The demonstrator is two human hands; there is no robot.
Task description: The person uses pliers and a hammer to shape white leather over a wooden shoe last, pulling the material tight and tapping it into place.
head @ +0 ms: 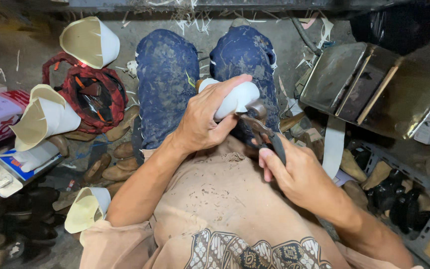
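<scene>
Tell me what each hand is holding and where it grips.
Left hand wraps the white shoe piece around its middle. Right hand grips the pliers by their handles.

Stained blue trousers (167, 84), tan patterned shirt (215, 214)

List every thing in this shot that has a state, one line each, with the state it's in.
left hand: closed around the white shoe upper
white shoe upper: held over the lap, pincers at its edge
right hand: closed on the pincers' handles
pincers: jaws at the upper's edge; open or shut, cannot tell
red bag: open, lying on the floor
white rolled pieces: curled, loose on the floor
metal box: lying tilted
</scene>
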